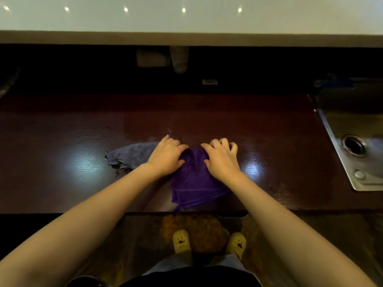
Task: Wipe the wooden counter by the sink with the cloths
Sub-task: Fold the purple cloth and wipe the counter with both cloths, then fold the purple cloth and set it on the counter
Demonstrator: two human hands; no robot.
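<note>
Fingers (219, 145) of both hands curl, gripping the purple cloth (192, 183) bunched between them.

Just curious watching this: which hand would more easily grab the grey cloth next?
The left hand. The grey cloth lies right beside it, while the right hand sits across the purple cloth, on the sink side.

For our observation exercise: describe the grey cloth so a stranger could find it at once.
Start at the steel sink on the right and follow the dark wooden counter leftward past the hands. The grey cloth lies crumpled beside the left hand. Unlike the purple cloth, it is pale and barely held.
</note>
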